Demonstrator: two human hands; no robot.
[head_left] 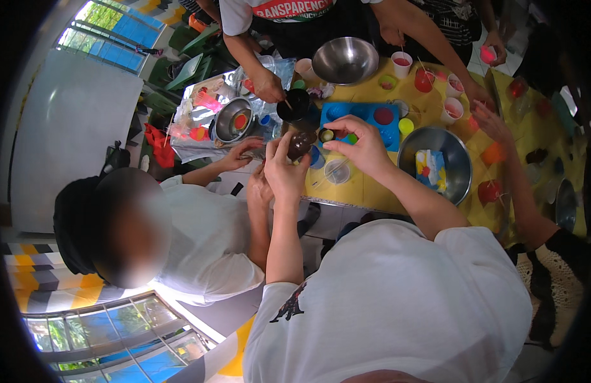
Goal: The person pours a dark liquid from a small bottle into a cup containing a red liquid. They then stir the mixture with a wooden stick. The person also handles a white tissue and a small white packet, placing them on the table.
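My left hand [286,169] is raised over the table's near edge, its fingers around a shiny, dark brown round object [302,145] whose kind I cannot make out. Just right of it, my right hand [362,145] pinches a small round container [326,135] with a pale rim between thumb and fingers. Under and behind my right hand lies a blue mould tray [372,106] with round cavities, one filled with dark red. A black pot [297,108] stands just beyond my left hand. Below my hands is a clear plastic cup [337,171].
A metal bowl [461,156] with a colourful packet stands right; another metal bowl [345,60] stands at the back. White cups [452,110] hold red stuff. Beside me on the left sits a person [206,236], hands near mine. A person opposite holds a stick [287,102] in the pot.
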